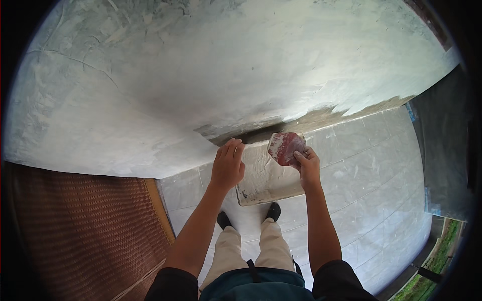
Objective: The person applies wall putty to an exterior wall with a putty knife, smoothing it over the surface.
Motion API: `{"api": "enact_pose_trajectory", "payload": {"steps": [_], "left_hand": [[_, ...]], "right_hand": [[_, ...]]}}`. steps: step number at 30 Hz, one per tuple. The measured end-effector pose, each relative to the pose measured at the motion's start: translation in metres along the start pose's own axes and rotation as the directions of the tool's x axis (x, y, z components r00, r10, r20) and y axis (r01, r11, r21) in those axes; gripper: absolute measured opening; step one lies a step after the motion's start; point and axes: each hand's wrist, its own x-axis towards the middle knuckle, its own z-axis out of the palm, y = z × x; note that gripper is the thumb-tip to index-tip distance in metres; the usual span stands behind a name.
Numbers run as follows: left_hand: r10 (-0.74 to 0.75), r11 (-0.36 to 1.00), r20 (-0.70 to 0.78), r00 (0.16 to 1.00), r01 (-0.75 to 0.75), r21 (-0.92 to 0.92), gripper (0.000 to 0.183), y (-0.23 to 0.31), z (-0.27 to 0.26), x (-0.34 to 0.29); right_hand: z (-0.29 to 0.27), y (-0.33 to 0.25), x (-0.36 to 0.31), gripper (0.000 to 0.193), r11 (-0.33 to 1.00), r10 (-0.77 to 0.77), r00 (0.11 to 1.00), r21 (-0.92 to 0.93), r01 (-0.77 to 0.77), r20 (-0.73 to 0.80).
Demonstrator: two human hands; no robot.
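My right hand [309,166] grips a dark red flat scraper [285,149] between thumb and fingers; white paste is smeared over its face. The scraper is raised over the far right part of a shallow rectangular tray [243,200] coated with pale paste [266,173]. Beside the tray's far left corner, my left hand [228,164] has its fingers stretched out and nothing visible in them. Whether it touches the tray rim, I cannot tell. Ahead stands a wall [201,70] covered in uneven white paste, with a bare brownish strip [321,120] along its foot.
Grey tiles [371,165] cover the floor, and my feet in black footwear [273,211] stand just behind the tray. A brown woven mat [90,220] with a yellowish edge lies to the left. A dark panel [444,135] stands at right, with greenery [442,258] beyond.
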Motion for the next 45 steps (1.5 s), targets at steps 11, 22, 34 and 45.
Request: {"api": "enact_pose_trajectory", "payload": {"steps": [11, 22, 34, 45], "left_hand": [[0.262, 0.95, -0.206, 0.943, -0.214, 0.227, 0.044, 0.039, -0.112, 0.099], [0.442, 0.847, -0.47, 0.764, -0.183, 0.499, 0.035, 0.061, -0.267, 0.166], [0.582, 0.741, -0.54, 0.608, -0.122, 0.661, 0.035, 0.058, -0.386, 0.213], [0.615, 0.682, -0.521, 0.592, -0.069, 0.728, 0.027, 0.037, -0.395, 0.235]], "right_hand": [[0.036, -0.118, -0.016, 0.024, 0.97, -0.238, 0.967, 0.078, 0.231, 0.091], [0.133, -0.249, -0.052, 0.023, 0.819, -0.565, 0.798, 0.261, 0.511, 0.21], [0.241, -0.374, -0.1, 0.029, 0.362, -0.902, 0.328, 0.079, 0.929, 0.281], [0.29, -0.424, -0.098, 0.05, -0.384, -0.878, -0.322, -0.12, 0.915, 0.353]]}}
